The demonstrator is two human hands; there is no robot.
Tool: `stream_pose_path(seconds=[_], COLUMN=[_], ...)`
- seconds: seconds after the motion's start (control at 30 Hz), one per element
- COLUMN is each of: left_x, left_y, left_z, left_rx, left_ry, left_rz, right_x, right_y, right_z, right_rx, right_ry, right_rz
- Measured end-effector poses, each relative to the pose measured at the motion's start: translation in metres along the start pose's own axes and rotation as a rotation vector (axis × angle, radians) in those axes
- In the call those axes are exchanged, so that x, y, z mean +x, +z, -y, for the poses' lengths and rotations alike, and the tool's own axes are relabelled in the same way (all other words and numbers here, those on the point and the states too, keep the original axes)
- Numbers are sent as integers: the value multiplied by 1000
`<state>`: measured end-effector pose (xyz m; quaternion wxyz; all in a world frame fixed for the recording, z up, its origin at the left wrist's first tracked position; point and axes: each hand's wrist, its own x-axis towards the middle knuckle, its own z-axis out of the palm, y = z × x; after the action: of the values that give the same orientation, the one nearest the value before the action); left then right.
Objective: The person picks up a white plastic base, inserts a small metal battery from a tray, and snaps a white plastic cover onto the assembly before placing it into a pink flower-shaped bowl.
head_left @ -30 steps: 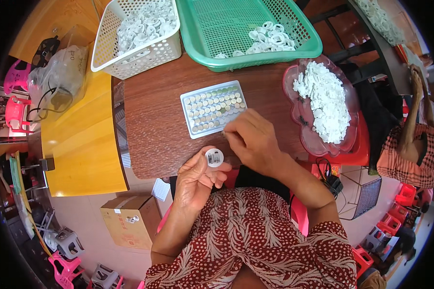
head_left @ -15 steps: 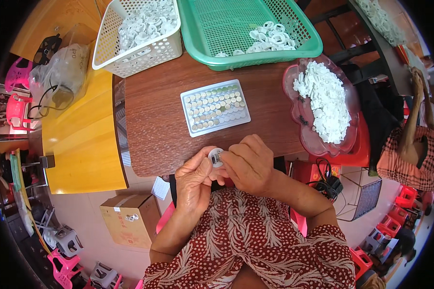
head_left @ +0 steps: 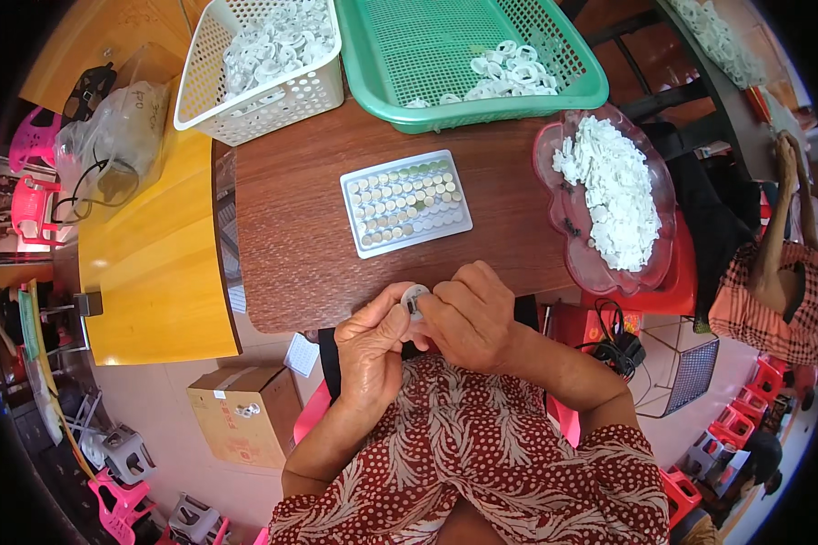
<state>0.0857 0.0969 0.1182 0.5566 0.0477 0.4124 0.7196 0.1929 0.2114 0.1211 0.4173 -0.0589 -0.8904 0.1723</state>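
My left hand (head_left: pixel 370 343) and my right hand (head_left: pixel 471 313) meet at the near edge of the brown table (head_left: pixel 291 236), both pinching one small white round part (head_left: pixel 413 296) between the fingertips. Just beyond the hands lies a white tray (head_left: pixel 406 202) holding rows of small round discs. A clear pink dish (head_left: pixel 554 159) heaped with white pieces (head_left: pixel 609 191) stands to the right.
A white basket (head_left: pixel 259 64) and a green basket (head_left: pixel 463 54) with white ring-shaped parts sit at the table's far side. A yellow table (head_left: pixel 150 263) with a plastic bag (head_left: pixel 114 145) adjoins on the left. A cardboard box (head_left: pixel 245 413) is on the floor. Another person (head_left: pixel 777 272) sits at right.
My right hand came back from the disc tray to the white round part in my left hand; both hands now hold it together at the table's edge.
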Motion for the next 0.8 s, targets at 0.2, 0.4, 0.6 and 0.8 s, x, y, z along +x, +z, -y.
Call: stream_pose_path(seconds=[0.2,0.4,0.6,0.8], left_x=[-1,-2,-1,3], left_y=[-2,-2,-3,-3], left_z=[0,-3,-5,-8], left_rx=[13,47,72,69], left_ry=[-13,-37,-34,-26], left_rz=[11,35,49,64], right_x=[0,5,10,7], right_y=[2,-7,-11,-8], right_z=[-1,7,4,3], right_rx=[179,572,773,824], right_ry=[195,898,1151,1124], right_rz=[20,167,234,189])
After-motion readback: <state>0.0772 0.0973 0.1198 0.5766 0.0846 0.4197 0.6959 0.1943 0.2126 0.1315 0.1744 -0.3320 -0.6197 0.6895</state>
